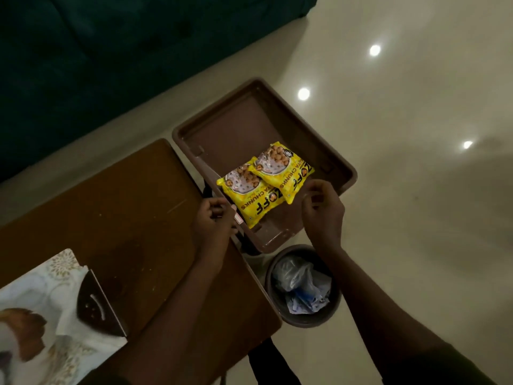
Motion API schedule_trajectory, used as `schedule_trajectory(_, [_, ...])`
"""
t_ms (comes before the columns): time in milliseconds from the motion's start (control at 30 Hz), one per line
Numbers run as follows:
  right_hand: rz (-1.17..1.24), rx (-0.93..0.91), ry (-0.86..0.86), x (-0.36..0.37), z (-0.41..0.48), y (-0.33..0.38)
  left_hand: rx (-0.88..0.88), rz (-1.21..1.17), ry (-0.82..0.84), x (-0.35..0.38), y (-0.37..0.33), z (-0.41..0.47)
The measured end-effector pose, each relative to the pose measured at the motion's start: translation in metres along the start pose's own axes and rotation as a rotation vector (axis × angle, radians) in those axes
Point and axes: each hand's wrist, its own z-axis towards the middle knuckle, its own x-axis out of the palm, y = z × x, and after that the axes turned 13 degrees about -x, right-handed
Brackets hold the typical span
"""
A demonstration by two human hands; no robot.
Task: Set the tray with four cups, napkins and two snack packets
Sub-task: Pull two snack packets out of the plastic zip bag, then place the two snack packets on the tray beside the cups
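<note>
A brown plastic tray (238, 126) sits just past the right edge of the wooden table. Two yellow snack packets lie in its near half, overlapping: one packet (245, 194) on the left, the other packet (283, 169) partly on top and to the right. My left hand (213, 220) hovers at the tray's near left rim, fingers curled, touching the lower corner of the left packet. My right hand (322, 209) hangs just right of the packets, fingers loosely bent, nothing in it. No cups or napkins are in view.
The wooden table (119, 212) fills the left. A patterned mat (36, 307) and a dark triangular object (94, 307) lie at its near left. A round bin (302, 284) with plastic bags stands on the pale floor below the tray. A dark sofa (111, 51) is behind.
</note>
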Motion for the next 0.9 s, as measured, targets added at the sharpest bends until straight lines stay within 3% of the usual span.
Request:
schedule_trajectory(200, [-0.034, 0.047, 0.16, 0.013, 0.06, 0.001, -0.357, -0.275, 0.136, 0.033, -0.026, 0.007])
schedule_trajectory(333, [-0.115, 0.388, 0.248, 0.021, 0.081, -0.013, -0.5, -0.332, 0.127, 0.059, -0.036, 0.008])
schedule_trajectory(433, [-0.069, 0.669, 0.246, 0.025, 0.074, -0.022, -0.526, -0.295, 0.057, 0.075, -0.033, 0.012])
schedule_trajectory(533, [-0.007, 0.837, 0.244, 0.029, 0.066, -0.027, -0.521, -0.278, -0.016, 0.089, -0.033, 0.016])
schedule_trajectory(800, [0.384, 0.995, 0.273, 0.047, 0.074, -0.013, -0.518, -0.18, -0.134, 0.118, -0.032, 0.023])
schedule_trajectory(900, [0.424, 1.0, 0.2, 0.046, 0.081, -0.01, -0.569, -0.23, -0.025, 0.127, -0.04, 0.023])
